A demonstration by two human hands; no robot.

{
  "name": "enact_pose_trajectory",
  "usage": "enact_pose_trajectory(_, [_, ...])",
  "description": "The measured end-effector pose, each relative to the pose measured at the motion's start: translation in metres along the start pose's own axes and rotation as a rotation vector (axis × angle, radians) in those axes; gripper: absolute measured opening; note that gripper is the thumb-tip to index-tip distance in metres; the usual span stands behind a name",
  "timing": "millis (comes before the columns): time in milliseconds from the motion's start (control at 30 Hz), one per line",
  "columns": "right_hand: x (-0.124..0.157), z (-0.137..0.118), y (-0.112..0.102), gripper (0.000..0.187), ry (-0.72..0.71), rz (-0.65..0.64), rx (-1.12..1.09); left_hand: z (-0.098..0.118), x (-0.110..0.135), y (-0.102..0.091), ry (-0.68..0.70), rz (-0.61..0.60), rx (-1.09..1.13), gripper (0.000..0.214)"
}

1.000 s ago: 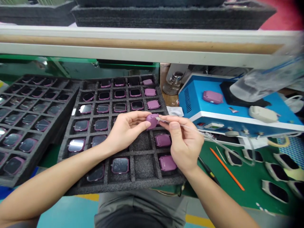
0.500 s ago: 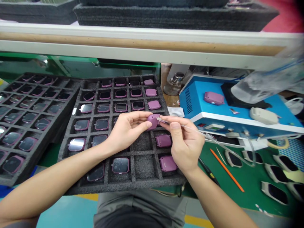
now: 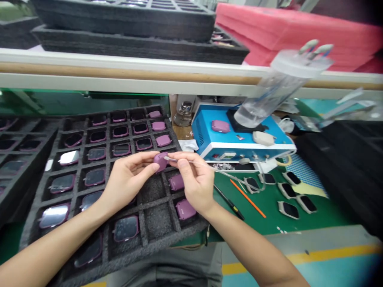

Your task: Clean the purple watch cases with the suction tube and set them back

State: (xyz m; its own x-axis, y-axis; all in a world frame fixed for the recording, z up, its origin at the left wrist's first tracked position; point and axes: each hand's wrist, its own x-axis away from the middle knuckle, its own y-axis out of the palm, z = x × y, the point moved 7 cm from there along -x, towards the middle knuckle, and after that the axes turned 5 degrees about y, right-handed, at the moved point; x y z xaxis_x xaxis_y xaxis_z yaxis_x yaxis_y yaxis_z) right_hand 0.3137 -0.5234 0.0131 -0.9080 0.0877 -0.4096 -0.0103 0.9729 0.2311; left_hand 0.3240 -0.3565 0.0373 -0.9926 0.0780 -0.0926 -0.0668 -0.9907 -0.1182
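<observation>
Pinching a purple watch case [image 3: 160, 162] between thumb and fingers of the left hand [image 3: 130, 175], near mid-view, above the black foam tray [image 3: 159, 224]. Also pinching, in the right hand [image 3: 196, 181], a slender pale-tipped tool [image 3: 171, 159], directed at the case from three o'clock; whether quite touching, cannot tell. From the case: at one o'clock, a glass bottle [image 3: 183, 118]; at two, a blue machine [image 3: 233, 137]; at four, an orange stick [image 3: 248, 198]; at seven, a screen-up watch [image 3: 126, 229] in the tray.
</observation>
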Motion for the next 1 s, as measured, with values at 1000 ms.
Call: enact_pose_trajectory(1000, [-0.0045,0.0022,0.0020,0.019,0.012,-0.019,-0.027,0.0027,-0.0009,-0.0014,-0.018,0.012,-0.065,0.049])
